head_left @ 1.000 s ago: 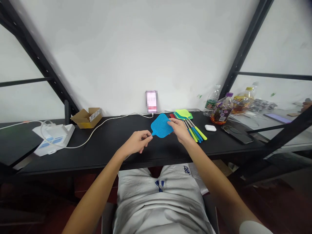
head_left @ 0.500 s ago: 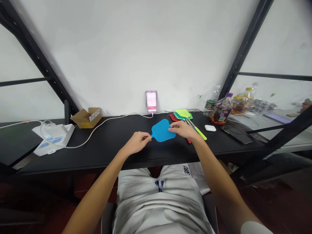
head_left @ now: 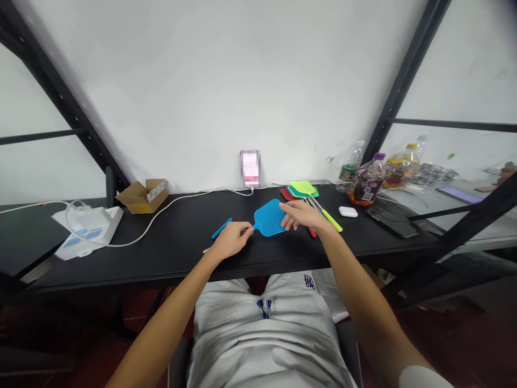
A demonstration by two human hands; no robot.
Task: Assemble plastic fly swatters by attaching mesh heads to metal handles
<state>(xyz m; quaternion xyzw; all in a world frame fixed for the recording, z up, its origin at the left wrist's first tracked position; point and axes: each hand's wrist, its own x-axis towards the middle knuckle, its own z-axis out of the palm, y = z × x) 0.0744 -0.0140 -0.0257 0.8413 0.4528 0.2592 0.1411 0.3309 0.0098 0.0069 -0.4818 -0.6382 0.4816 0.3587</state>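
A blue fly swatter head (head_left: 270, 217), flat and full of small holes, is between my hands above the desk. My left hand (head_left: 234, 240) pinches its narrow neck at the left end. A blue handle (head_left: 222, 228) shows just beyond the left knuckles, and a thin pale tip (head_left: 206, 250) pokes out by the wrist; whether these join the head is hidden. My right hand (head_left: 302, 214) is at the head's right edge, fingers apart and touching or nearly touching it. Beside it lies a stack of fly swatters (head_left: 304, 188) in yellow-green, teal, red and green.
A lit phone (head_left: 250, 168) leans on the wall with a white cable. At left are an open cardboard box (head_left: 143, 196) and a white box (head_left: 91, 231). To the right are a white earbud case (head_left: 348, 212), a dark phone (head_left: 391, 222) and bottles (head_left: 367, 180).
The right fingers have loosened from a pinch on the swatter head's edge and spread. My left hand has shifted slightly right and down; the blue handle and pale tip now show beside it.
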